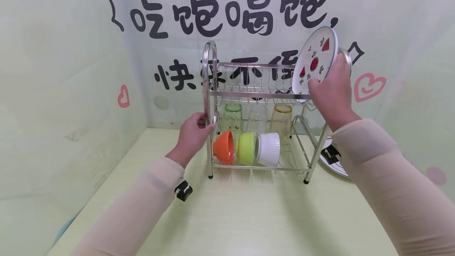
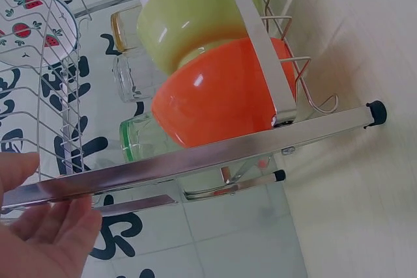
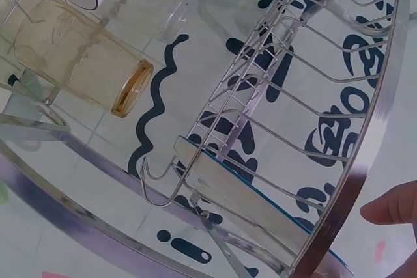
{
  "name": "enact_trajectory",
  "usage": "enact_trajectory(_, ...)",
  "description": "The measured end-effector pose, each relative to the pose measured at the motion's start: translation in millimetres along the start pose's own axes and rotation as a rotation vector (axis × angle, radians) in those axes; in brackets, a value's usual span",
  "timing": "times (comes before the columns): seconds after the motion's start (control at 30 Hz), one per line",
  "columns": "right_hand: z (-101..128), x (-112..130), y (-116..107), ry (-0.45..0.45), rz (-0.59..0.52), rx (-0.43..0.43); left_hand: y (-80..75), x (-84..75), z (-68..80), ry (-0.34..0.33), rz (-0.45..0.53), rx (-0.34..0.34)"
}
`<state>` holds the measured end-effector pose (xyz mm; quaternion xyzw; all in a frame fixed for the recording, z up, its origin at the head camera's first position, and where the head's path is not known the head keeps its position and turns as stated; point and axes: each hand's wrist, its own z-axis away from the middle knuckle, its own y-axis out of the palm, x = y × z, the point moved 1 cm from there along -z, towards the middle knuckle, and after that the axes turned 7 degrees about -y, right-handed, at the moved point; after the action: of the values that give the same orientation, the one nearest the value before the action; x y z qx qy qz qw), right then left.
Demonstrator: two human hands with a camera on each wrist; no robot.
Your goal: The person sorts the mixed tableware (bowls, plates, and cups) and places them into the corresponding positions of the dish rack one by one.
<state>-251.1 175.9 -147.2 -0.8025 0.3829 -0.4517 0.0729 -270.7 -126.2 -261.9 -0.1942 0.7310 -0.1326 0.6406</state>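
A two-tier steel dish rack (image 1: 249, 94) stands on the pale green table (image 1: 249, 216). My left hand (image 1: 199, 129) grips the rack's left upright; the left wrist view shows its fingers (image 2: 52, 226) along the steel bar (image 2: 195, 164). My right hand (image 1: 330, 88) holds a white plate (image 1: 314, 60) with red fruit prints. The plate is tilted, its lower edge at the right end of the upper tier. In the right wrist view the plate's blue-rimmed edge (image 3: 260, 203) sits among the tier's wires.
On the lower tier lie an orange bowl (image 1: 224, 147), a green bowl (image 1: 247, 148) and a white ribbed bowl (image 1: 269, 149). Behind them stand a green glass (image 1: 232, 117), a clear glass (image 1: 257, 119) and an amber glass (image 1: 281, 119). Another plate (image 1: 335, 165) lies on the table right of the rack.
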Motion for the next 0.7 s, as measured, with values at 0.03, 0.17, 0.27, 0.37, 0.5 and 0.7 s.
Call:
enact_trajectory(0.03, 1.4, -0.3, -0.7, -0.015, 0.003, 0.0, -0.3, 0.9, 1.3, 0.002, 0.001, -0.002)
enact_trajectory(0.17, 8.7, -2.1, -3.7, -0.058, 0.021, -0.001, -2.2, 3.9, 6.6, -0.009, -0.001, -0.009)
enact_trajectory(0.27, 14.9, -4.2, -6.3, -0.072, 0.05, -0.003, -3.9, 6.7, 10.5, -0.015, -0.01, -0.012)
enact_trajectory(0.37, 21.6, -7.6, -8.7, -0.098, 0.079, -0.006, -5.9, 9.8, 14.3, -0.004, -0.031, -0.021)
enact_trajectory(0.5, 31.8, -14.3, -11.3, -0.154, 0.08, 0.0, -8.8, 13.1, 20.4, 0.033, -0.069, -0.038)
enact_trajectory(0.7, 46.6, -27.5, -15.1, -0.213, 0.093, 0.017, -10.9, 15.0, 31.4, 0.071, -0.119, -0.045)
